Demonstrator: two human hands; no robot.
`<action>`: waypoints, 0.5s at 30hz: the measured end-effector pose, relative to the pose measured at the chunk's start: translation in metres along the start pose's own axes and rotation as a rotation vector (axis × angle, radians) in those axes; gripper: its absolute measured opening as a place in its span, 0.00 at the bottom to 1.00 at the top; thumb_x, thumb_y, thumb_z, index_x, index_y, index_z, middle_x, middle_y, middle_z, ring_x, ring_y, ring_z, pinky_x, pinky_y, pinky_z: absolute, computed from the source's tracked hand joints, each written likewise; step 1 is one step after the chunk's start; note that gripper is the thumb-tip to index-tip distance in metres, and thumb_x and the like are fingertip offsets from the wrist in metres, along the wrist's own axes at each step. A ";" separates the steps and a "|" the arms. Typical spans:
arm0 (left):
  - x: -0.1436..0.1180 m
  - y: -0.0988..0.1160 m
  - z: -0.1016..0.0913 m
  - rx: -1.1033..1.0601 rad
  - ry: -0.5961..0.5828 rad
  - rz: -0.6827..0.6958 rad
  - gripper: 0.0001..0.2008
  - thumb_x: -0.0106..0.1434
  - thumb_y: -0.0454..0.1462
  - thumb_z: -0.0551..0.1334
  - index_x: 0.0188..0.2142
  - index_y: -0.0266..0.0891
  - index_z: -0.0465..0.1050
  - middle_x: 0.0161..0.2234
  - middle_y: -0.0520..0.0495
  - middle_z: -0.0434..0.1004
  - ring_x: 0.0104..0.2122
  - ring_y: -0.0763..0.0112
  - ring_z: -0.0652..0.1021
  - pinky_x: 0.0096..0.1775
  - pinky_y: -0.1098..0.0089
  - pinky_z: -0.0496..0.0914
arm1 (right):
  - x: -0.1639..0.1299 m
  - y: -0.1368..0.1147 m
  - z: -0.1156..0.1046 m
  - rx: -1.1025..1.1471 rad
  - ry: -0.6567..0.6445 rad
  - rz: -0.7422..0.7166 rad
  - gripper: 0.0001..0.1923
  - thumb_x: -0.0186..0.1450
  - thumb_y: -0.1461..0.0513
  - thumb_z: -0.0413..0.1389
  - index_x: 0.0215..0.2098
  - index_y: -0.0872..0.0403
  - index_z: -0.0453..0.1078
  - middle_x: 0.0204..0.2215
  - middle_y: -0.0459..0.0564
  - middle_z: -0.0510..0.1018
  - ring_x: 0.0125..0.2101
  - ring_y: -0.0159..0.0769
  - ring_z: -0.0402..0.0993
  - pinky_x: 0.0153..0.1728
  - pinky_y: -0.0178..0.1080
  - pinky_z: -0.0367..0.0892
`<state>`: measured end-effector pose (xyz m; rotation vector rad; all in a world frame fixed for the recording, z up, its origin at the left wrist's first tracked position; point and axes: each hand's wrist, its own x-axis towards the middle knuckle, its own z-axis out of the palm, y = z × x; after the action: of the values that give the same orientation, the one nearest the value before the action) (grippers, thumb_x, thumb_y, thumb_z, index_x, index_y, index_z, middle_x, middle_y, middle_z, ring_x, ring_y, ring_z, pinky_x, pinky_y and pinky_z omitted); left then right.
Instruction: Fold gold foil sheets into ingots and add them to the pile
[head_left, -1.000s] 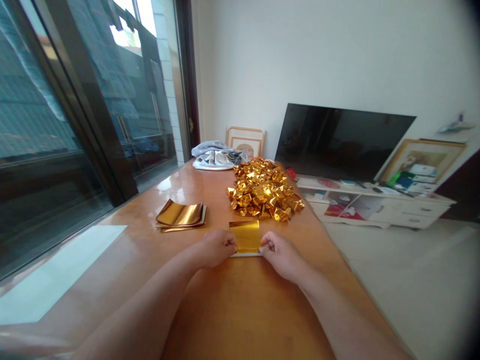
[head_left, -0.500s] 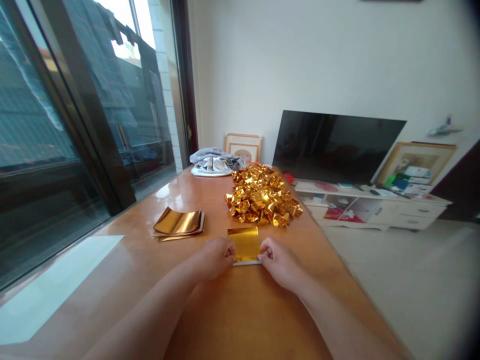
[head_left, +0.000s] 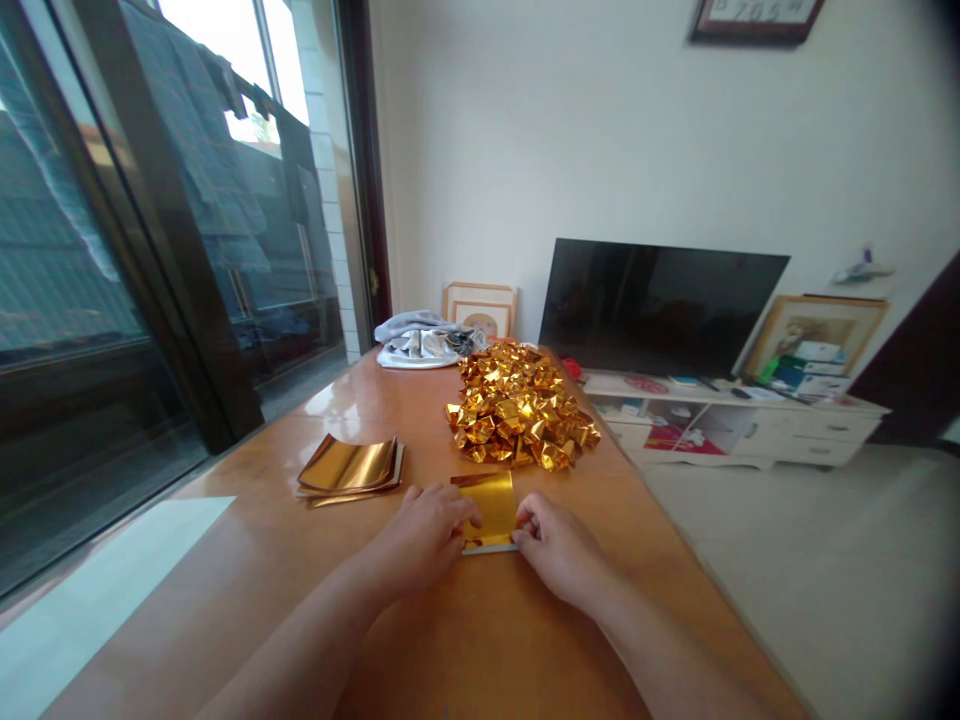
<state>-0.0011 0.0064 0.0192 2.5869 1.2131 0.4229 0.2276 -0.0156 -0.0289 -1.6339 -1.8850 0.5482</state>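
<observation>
Between both hands: gold sheet (head_left: 493, 508) | left hand (head_left: 425, 533), right hand (head_left: 556, 545) apparently pinching it

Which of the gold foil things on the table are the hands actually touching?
The single gold foil sheet, pinched between the left hand and right hand; the flat stack and crumpled pile lie untouched.

Wooden table (head_left: 480, 640) bears gold sheet (head_left: 491, 508), foil stack (head_left: 349, 466), folded gold pile (head_left: 517, 405), cloth bundle (head_left: 420, 340)
</observation>
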 end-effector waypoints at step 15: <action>0.001 0.000 0.004 -0.084 -0.090 0.176 0.22 0.58 0.24 0.53 0.41 0.46 0.80 0.42 0.48 0.77 0.44 0.64 0.73 0.46 0.68 0.64 | 0.000 -0.002 -0.003 -0.027 -0.006 0.017 0.04 0.62 0.62 0.57 0.34 0.50 0.66 0.28 0.43 0.75 0.28 0.32 0.67 0.27 0.33 0.52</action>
<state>0.0006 0.0067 0.0151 2.6190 0.9219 0.3785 0.2282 -0.0166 -0.0249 -1.6690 -1.8922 0.5375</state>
